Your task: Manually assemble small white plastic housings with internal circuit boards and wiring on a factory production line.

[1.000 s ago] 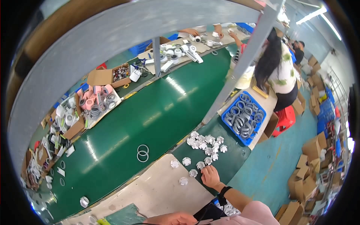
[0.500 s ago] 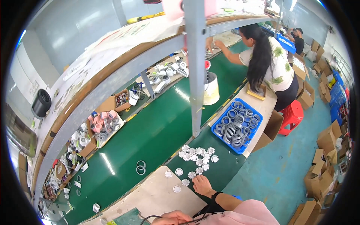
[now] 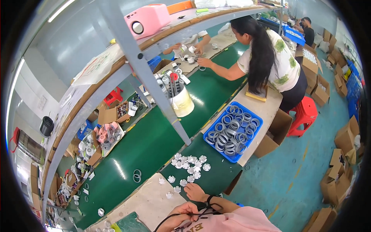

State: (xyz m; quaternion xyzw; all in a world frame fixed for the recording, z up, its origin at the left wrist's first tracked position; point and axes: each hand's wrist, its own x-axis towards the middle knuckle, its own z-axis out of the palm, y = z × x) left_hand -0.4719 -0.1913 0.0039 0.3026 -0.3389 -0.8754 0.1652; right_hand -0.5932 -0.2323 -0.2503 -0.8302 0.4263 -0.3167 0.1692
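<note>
My right hand (image 3: 196,192) reaches over the dark green worktop, its fingers apart and lowered at the near edge of a loose cluster of small white notched discs (image 3: 190,170). Its fingertips are at or beside the nearest discs; contact is hard to make out. Close to my body is my left hand (image 3: 184,210), its fingers curled together. Whatever it may hold is hidden. A thin black cord (image 3: 164,221) runs beside and across the left hand. A few more discs (image 3: 169,195) lie apart on the beige sheet (image 3: 148,197).
A blue tray (image 3: 234,160) of grey rings stands beyond the discs. The green conveyor (image 3: 150,149) carries two rings. A metal post (image 3: 154,73) and shelf rise ahead. A co-worker (image 3: 276,62) sits at the far right near a red stool (image 3: 303,116); cartons line the floor.
The view has shifted, bringing a pink box-shaped device and another person's hands across the belt into sight. My left hand shows more fully, fingers curled. My right hand stays at the discs.
</note>
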